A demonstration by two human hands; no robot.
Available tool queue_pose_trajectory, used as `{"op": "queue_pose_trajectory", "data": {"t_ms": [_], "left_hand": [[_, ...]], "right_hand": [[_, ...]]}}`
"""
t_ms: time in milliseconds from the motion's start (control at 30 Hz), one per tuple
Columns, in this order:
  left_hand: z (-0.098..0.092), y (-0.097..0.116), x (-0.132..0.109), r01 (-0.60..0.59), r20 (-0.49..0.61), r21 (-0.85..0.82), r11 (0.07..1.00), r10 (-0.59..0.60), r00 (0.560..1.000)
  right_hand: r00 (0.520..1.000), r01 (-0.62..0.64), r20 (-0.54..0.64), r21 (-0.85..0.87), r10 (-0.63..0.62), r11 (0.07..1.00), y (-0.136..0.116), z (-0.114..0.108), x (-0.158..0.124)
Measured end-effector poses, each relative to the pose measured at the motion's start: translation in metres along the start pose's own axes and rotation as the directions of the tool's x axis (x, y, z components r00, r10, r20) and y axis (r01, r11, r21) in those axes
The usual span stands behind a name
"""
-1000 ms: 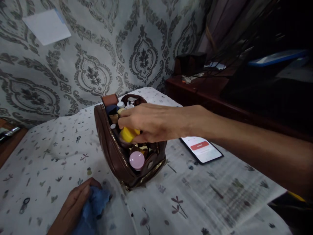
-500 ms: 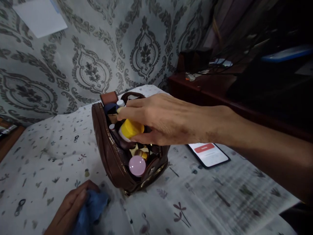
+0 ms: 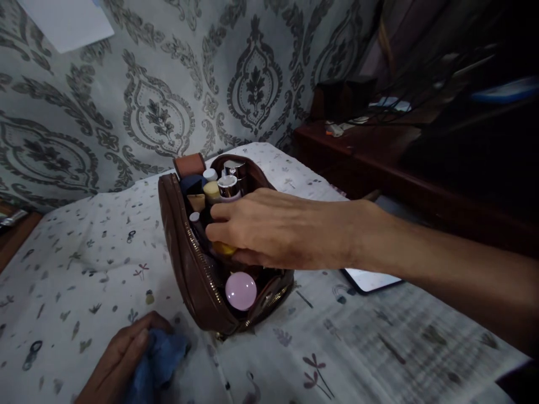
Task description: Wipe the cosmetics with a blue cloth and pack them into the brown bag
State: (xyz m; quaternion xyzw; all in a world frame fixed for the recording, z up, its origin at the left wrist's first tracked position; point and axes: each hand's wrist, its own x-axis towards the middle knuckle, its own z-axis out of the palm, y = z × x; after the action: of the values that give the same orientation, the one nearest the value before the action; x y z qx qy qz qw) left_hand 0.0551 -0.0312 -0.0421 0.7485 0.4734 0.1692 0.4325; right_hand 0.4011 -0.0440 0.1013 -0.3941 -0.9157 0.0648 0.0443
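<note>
A brown toiletry bag (image 3: 179, 252) stands unzipped on the patterned sheet, packed with small bottles and tubes. Inside it, my right hand (image 3: 261, 227) is closed around a yellow-capped jar (image 3: 224, 248), which my fingers mostly cover. A round pink cap (image 3: 241, 291) shows at the bag's near end. Behind my fingers stand a silver-capped bottle (image 3: 228, 186), a cream-coloured cap (image 3: 211, 191) and a white cap (image 3: 210, 174). Left of the bag, my left hand (image 3: 122, 353) grips a crumpled blue cloth (image 3: 158, 359) on the sheet.
A phone (image 3: 370, 281) with a lit screen lies right of the bag, partly under my right forearm. Beyond it is a dark red wooden table (image 3: 332, 148) with cables. Patterned wallpaper (image 3: 164, 112) rises behind; a wooden edge (image 3: 17, 238) shows at far left.
My right hand has lowered the yellow-capped jar deeper into the bag and come nearer, uncovering the silver-capped bottle behind. My left hand stays on the cloth.
</note>
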Motion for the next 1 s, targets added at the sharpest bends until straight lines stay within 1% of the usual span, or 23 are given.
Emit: {"op": "queue_pose_trajectory", "data": {"t_ms": [100,133,300,433,500,600,700,767,833,900,1000], "left_hand": [[-0.001,0.0,-0.001,-0.011,0.095,0.005,1.0,0.01,0.995],[-0.002,0.0,-0.001,-0.01,0.102,0.009,1.0,0.009,0.995],[-0.002,0.001,-0.003,-0.007,0.087,0.01,1.0,0.006,0.996],[0.001,0.008,-0.002,-0.018,0.062,-0.016,1.0,0.019,0.998],[0.003,0.01,-0.001,-0.033,0.066,-0.026,0.999,0.035,0.997],[0.005,0.013,0.0,-0.038,0.048,-0.027,0.999,0.039,0.998],[0.008,0.016,-0.001,-0.037,-0.004,-0.041,0.998,0.037,0.999],[0.009,0.018,-0.002,-0.041,-0.011,-0.05,0.998,0.04,0.999],[0.009,0.019,-0.003,-0.036,-0.01,-0.058,0.998,0.035,0.999],[0.009,0.02,-0.003,-0.027,-0.008,-0.068,0.997,0.026,1.0],[0.01,0.019,-0.003,-0.011,-0.007,-0.082,0.997,0.01,1.0]], "right_hand": [[0.999,-0.029,0.021,-0.018,0.03,0.999,-0.004,0.0,0.003],[0.999,-0.042,0.025,-0.028,0.043,0.999,-0.005,0.0,0.004],[0.996,-0.086,0.033,-0.038,0.087,0.996,-0.011,-0.003,0.001],[0.996,-0.082,-0.022,-0.023,0.081,0.996,-0.014,-0.002,-0.004],[0.997,-0.034,-0.07,-0.051,0.03,0.998,-0.014,0.001,-0.001],[0.986,0.085,-0.128,-0.133,-0.102,0.987,-0.012,0.008,0.01],[0.981,0.143,-0.106,-0.188,-0.165,0.972,-0.007,0.012,0.024],[0.978,0.18,-0.068,-0.195,-0.197,0.964,-0.003,0.013,0.032],[0.972,0.221,-0.04,-0.159,-0.23,0.962,0.002,0.013,0.038],[0.969,0.243,-0.028,-0.075,-0.246,0.967,0.007,0.014,0.042],[0.972,0.228,-0.071,0.051,-0.224,0.972,0.011,0.018,0.047]]}}
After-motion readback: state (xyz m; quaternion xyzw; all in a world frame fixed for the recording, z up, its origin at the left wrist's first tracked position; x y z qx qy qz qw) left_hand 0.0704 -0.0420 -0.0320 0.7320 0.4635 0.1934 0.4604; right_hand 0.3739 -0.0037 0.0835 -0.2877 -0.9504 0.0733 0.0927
